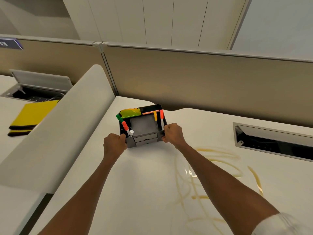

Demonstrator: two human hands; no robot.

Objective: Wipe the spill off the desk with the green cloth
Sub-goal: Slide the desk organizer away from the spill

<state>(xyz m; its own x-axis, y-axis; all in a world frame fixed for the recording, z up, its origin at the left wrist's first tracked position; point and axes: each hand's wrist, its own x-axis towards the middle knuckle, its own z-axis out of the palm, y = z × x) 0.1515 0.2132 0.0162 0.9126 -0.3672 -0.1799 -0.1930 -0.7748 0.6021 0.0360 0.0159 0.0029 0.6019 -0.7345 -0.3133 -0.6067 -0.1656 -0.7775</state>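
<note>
Both hands, the left hand (pixel 115 141) and right hand (pixel 172 133), grip the ends of a dark plastic desk organiser (pixel 144 126). The folded green cloth (pixel 131 112) sits in its back compartment, so the yellowish streaky spill (pixel 220 160) on the white desk (pixel 144 184) is apparently unwiped.

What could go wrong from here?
1. Both hands, left hand and right hand, grip the organizer; tilting it could spill the loose markers.
2. The right forearm crosses over the spill and could smear it if lowered.
3. No clearly green cloth is visible; the yellow cloth lies beyond the divider, so grabbing it would probably be wrong.
</note>
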